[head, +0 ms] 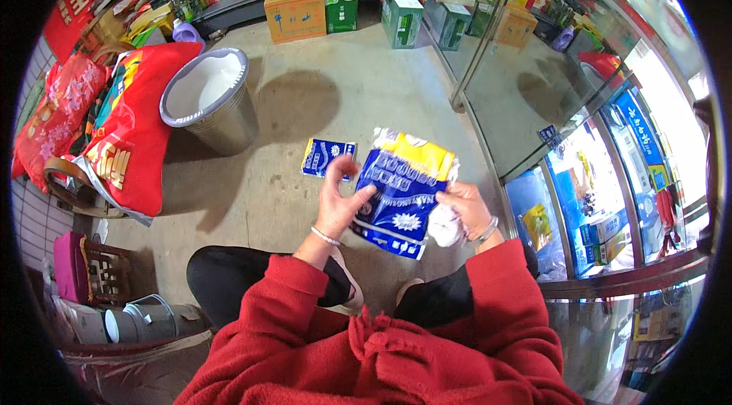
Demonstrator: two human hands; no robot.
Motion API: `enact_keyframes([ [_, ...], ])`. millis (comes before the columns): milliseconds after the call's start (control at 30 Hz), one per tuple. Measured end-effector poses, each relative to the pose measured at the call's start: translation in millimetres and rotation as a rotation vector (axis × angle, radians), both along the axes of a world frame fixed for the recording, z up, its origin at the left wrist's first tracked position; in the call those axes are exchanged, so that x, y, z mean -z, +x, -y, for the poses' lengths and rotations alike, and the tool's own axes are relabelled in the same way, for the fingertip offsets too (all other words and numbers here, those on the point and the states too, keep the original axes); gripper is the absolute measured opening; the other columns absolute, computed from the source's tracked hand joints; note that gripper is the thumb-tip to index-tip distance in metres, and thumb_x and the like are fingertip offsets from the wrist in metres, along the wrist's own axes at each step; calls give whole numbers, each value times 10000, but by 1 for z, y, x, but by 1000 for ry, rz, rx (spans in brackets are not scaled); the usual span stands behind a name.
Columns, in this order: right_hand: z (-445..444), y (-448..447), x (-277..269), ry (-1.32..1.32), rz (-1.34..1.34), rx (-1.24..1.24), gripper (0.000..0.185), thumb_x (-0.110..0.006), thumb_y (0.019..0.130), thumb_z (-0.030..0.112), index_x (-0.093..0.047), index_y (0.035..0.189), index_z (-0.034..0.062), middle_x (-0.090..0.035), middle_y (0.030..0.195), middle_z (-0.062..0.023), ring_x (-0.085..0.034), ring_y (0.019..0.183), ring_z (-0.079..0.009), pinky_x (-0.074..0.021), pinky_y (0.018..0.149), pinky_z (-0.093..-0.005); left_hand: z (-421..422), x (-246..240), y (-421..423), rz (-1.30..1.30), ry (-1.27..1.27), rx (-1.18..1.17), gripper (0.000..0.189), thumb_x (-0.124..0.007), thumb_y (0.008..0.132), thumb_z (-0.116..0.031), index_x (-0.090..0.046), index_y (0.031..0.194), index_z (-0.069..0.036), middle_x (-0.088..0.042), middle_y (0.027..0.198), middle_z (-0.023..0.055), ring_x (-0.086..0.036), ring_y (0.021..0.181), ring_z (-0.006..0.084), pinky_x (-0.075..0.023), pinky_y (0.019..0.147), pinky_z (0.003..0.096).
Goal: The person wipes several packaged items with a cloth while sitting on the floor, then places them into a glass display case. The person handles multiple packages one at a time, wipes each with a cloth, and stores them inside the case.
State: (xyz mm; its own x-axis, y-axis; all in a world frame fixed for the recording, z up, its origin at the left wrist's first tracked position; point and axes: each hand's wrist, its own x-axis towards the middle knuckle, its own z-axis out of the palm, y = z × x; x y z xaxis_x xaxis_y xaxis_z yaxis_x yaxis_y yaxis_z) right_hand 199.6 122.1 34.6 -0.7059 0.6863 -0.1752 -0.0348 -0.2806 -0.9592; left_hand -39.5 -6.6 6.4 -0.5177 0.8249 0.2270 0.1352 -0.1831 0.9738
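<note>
My right hand (470, 208) grips the right edge of a blue and yellow printed plastic bag (400, 193), which is held above the floor between my knees. A crumpled white bundle (445, 226), its material unclear, sits against that hand at the bag's lower right. At the bag's left side is my left hand (337, 196), thumb and fingers spread, the thumb overlapping the bag's face. Beyond the left fingers a smaller blue packet (320, 158) with similar print lies flat on the floor, partly covered by the hand.
A grey bucket (226, 125) with a pale rim stands on the concrete floor (297, 102) at the left, beside a large red bag (140, 136). Glass display cabinets (503, 113) line the right. Cartons (295, 12) stand at the back. A small stool (106, 268) is at lower left.
</note>
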Motion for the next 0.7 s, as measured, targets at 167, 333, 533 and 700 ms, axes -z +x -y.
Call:
enact_keyframes([
  [167,0,-1,-7,-168,-53,24,119,-610,862,64,-661,933,-17,-650,748,-21,-605,611,-100,-484,557,-248,10,8,-18,726,-9,550,1067,-806,724,-374,-144,1504,-75,-326,1477,147,-321,1360,251,-253,1118,403],
  [333,-6,2,12,-117,-11,-105,163,-604,879,74,-651,1000,-25,-666,851,-27,-625,709,-108,-505,643,-242,17,9,-6,873,-202,684,786,-764,733,-113,-355,1399,-25,-561,1279,121,-573,1139,235,-469,975,388],
  [533,-29,12,12,4,78,513,255,-576,944,152,-610,1105,-43,-655,827,-42,-620,740,-118,-509,665,-255,16,-6,6,796,-295,391,579,-550,759,104,-487,1315,-45,-626,1187,113,-614,1068,229,-487,953,368],
  [700,10,-16,-27,357,-80,488,497,-691,809,36,-519,1276,24,-613,1134,-88,-616,974,-159,-530,807,-308,12,5,14,923,-283,486,551,-508,799,120,-421,1325,-16,-606,1185,140,-614,1072,258,-508,943,433],
])
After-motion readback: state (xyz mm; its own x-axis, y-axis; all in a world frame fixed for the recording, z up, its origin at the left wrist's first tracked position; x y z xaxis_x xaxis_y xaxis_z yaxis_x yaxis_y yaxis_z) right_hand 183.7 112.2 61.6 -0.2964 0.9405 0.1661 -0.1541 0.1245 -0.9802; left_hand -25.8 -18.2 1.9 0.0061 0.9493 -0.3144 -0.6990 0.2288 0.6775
